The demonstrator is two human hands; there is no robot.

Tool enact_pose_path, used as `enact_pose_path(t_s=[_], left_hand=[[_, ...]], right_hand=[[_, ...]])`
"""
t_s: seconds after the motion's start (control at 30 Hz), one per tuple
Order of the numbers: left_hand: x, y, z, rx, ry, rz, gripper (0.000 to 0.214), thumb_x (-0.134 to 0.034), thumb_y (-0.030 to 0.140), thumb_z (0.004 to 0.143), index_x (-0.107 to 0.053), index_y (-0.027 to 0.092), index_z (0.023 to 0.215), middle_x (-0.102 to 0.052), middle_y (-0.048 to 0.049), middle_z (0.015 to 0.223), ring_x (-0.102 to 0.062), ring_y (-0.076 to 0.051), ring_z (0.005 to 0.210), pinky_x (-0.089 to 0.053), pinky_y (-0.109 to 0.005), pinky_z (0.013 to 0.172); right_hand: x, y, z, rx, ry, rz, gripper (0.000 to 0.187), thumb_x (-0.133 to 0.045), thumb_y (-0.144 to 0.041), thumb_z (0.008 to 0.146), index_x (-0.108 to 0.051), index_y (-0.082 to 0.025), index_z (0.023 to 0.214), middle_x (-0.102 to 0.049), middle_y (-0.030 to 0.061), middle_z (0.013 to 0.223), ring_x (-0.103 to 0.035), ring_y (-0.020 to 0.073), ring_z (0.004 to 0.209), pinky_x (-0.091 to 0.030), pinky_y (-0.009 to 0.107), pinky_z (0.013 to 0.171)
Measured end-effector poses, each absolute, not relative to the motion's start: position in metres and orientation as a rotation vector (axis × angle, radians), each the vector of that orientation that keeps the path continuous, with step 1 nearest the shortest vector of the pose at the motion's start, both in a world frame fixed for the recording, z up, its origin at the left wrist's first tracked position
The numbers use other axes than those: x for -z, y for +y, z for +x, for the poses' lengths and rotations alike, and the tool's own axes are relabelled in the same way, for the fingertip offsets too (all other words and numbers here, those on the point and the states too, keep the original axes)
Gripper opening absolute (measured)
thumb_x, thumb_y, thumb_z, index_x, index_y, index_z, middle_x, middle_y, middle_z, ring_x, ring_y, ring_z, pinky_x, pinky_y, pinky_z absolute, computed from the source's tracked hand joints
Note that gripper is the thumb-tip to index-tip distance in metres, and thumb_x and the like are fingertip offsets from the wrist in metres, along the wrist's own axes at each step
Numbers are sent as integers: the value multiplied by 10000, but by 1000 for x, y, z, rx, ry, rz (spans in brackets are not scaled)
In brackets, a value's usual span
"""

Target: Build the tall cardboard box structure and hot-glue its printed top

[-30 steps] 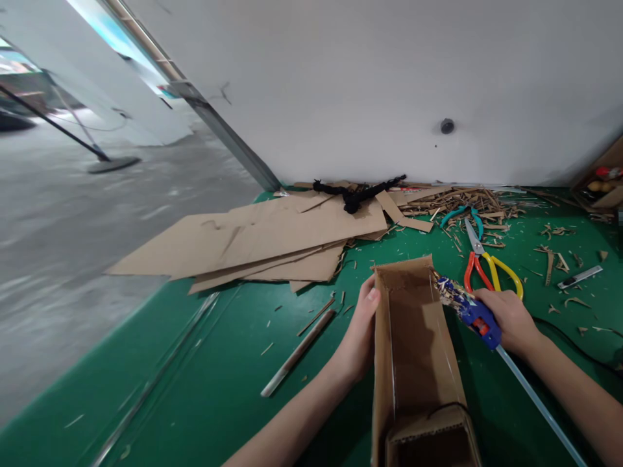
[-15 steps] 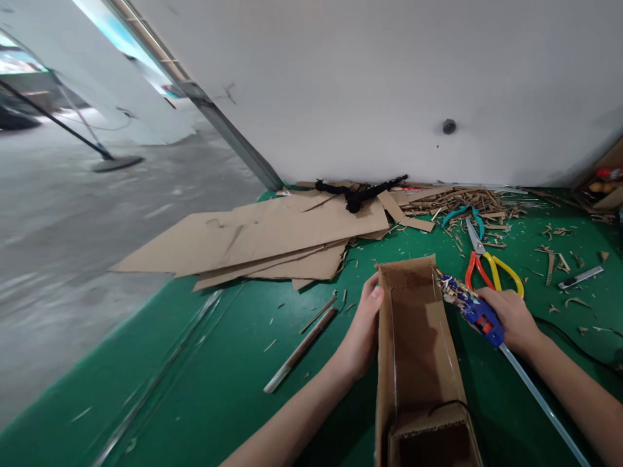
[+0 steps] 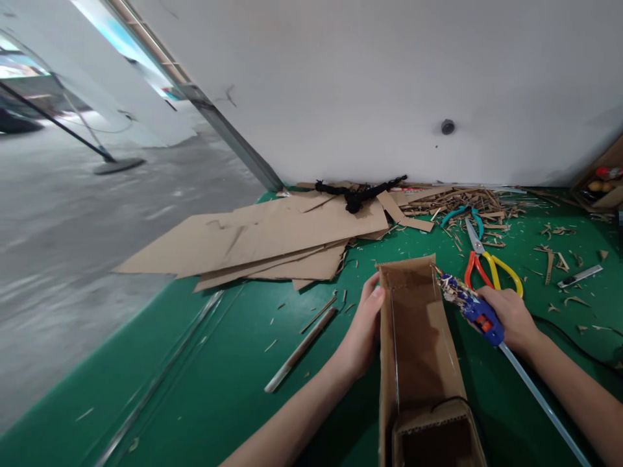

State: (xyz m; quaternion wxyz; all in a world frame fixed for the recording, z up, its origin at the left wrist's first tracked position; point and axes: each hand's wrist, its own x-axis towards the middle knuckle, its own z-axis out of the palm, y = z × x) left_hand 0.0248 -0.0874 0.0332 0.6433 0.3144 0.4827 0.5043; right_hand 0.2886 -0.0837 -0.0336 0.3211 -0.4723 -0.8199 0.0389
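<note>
My left hand (image 3: 365,327) grips the left wall of a long, open cardboard box (image 3: 423,350), thumb over the rim and the other fingers hidden behind. In my right hand (image 3: 511,318) is a blue hot glue gun (image 3: 479,314), its front crusted with glue and scraps. The nozzle is at the box's far right corner; I cannot tell whether it touches. A clear glue stick (image 3: 545,405) sticks out of the gun's back. Thin glue strings run along the inside of the box. A smaller cardboard compartment (image 3: 435,438) with a dark wire on it sits at the near end.
Scissors (image 3: 479,253) with red and yellow handles and teal pliers (image 3: 462,217) lie behind the glue gun, beside cardboard scraps (image 3: 472,201). A utility knife (image 3: 579,277) is at right. Flat cardboard sheets (image 3: 287,227) bear a black twisted object (image 3: 357,194). A white wall (image 3: 370,91) stands behind.
The near end of the box has shifted slightly to the right. Both hands keep nearly the same place, and the glue gun's nozzle stays at the far right corner.
</note>
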Motion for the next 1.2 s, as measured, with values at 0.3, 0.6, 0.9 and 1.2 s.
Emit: enact_pose_path(t_s=[0.3, 0.6, 0.9, 1.2], left_hand=[[-33, -84, 25, -1215, 1127, 758, 788, -838, 685, 576, -610, 165, 1123, -706, -98, 1099, -635, -327, 1087, -556, -381, 850], [-34, -86, 23, -1198, 1113, 790, 733, -815, 680, 635, -620, 151, 1103, -686, -106, 1128, -643, -306, 1058, -547, -376, 858], [-28, -83, 24, -1235, 1112, 740, 700, -844, 656, 593, -637, 170, 1053, -712, -99, 1074, -668, -308, 1009, -559, -377, 822], [-28, -87, 24, -1191, 1088, 762, 773, -819, 653, 652, -584, 172, 1208, -710, -102, 1134, -659, -310, 1073, -552, -368, 858]], right_hand=[[37, -85, 291, -103, -2142, -1301, 100, -628, -210, 788, -571, -257, 856, -602, -21, 624, -588, 177, 568, -343, 276, 569], [29, -84, 288, -108, -2151, -1285, 91, -609, -231, 814, -527, -251, 846, -608, -22, 608, -580, 172, 527, -315, 277, 543], [31, -84, 290, -112, -2127, -1264, 85, -601, -225, 804, -525, -243, 839, -612, -21, 610, -573, 164, 518, -336, 265, 546], [37, -84, 291, -120, -2154, -1266, 88, -600, -215, 803, -527, -253, 838, -606, -22, 619, -594, 176, 555, -338, 276, 573]])
